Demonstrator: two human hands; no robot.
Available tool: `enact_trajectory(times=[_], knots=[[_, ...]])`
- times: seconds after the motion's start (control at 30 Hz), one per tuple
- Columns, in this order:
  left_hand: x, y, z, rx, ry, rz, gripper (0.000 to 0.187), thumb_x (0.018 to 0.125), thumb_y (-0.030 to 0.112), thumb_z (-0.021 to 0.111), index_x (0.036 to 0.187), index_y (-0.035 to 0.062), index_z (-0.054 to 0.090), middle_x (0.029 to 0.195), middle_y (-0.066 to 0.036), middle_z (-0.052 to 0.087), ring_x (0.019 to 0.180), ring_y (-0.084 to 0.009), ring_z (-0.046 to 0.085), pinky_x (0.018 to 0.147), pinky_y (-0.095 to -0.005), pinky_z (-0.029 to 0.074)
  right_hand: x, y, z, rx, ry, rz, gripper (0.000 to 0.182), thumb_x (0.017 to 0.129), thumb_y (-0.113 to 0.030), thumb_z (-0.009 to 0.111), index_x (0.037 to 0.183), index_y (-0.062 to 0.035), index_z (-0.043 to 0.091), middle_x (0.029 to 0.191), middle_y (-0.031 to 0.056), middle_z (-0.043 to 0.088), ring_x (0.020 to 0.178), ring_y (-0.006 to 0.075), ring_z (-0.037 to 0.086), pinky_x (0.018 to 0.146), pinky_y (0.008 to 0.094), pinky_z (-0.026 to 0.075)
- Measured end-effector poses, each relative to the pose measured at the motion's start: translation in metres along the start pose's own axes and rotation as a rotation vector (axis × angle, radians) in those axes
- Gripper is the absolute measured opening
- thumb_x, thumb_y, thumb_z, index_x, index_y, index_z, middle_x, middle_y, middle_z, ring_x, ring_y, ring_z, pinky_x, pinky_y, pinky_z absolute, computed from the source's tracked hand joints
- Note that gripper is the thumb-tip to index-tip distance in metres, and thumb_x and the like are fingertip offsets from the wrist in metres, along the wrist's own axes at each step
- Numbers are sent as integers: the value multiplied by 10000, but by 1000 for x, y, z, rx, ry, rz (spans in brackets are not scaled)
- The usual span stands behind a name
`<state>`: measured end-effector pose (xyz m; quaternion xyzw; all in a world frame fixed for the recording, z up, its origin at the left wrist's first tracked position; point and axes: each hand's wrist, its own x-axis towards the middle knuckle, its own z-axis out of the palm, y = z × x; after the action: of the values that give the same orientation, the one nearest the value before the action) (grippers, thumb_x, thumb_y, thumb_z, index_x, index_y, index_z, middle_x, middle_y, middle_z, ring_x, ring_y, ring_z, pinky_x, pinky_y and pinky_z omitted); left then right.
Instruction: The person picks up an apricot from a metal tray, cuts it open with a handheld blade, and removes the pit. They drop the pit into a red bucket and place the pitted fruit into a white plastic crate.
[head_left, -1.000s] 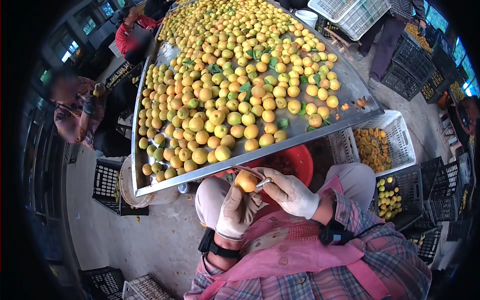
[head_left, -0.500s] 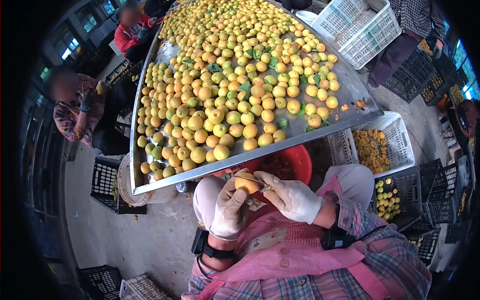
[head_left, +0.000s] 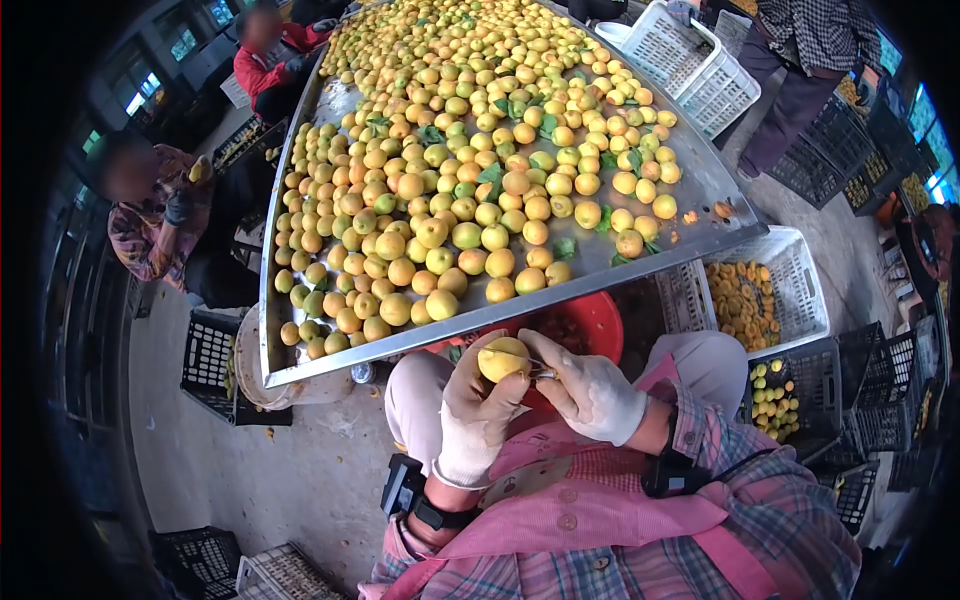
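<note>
Here we see gloved left hand [head_left: 474, 418] curled round yellow fruit [head_left: 503, 362], held up between knees [head_left: 705, 365], near edge of metal table [head_left: 640, 270]. Gloved right hand [head_left: 595, 395] closed on small knife [head_left: 545, 374], blade against fruit; depth of cut we cannot tell. Red basin [head_left: 603, 325] beyond hands, partly under table. On table top, many loose fruits [head_left: 432, 233], few green leaves [head_left: 490, 174]. To right, white crate [head_left: 806, 285] holding orange fruit pieces; dark crate [head_left: 820, 382] nearer us, rounder fruits inside.
</note>
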<state>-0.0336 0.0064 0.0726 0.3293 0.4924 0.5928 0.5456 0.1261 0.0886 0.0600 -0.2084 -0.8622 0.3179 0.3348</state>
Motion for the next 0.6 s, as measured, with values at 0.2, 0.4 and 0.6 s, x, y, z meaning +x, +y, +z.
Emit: enact_trajectory(times=[0.2, 0.4, 0.6], knots=[[0, -10, 8, 4, 51, 104, 662, 853, 469, 685, 1273, -4, 491, 1047, -19, 594, 912, -95, 546, 819, -209, 439, 1, 1, -1, 31, -109, 69, 574, 927, -175, 546, 1423, -18, 305, 1091, 205, 630, 779, 345, 664, 630, 415, 525], [-9, -3, 7, -37, 21, 81, 636, 881, 435, 664, 1282, -21, 475, 1066, -31, 588, 935, -101, 540, 829, -224, 448, 2, 1, -6, 118, -46, -23, 571, 930, -170, 537, 1424, -19, 292, 1026, 189, 649, 793, 345, 668, 644, 423, 527], [-7, 10, 9, 139, -54, 71, 605, 897, 297, 677, 1334, -30, 416, 1128, -51, 575, 1019, -134, 552, 904, -256, 446, -3, 3, -12, 108, -199, 44, 597, 911, -148, 557, 1427, -30, 282, 1003, 175, 649, 748, 339, 662, 627, 417, 524]])
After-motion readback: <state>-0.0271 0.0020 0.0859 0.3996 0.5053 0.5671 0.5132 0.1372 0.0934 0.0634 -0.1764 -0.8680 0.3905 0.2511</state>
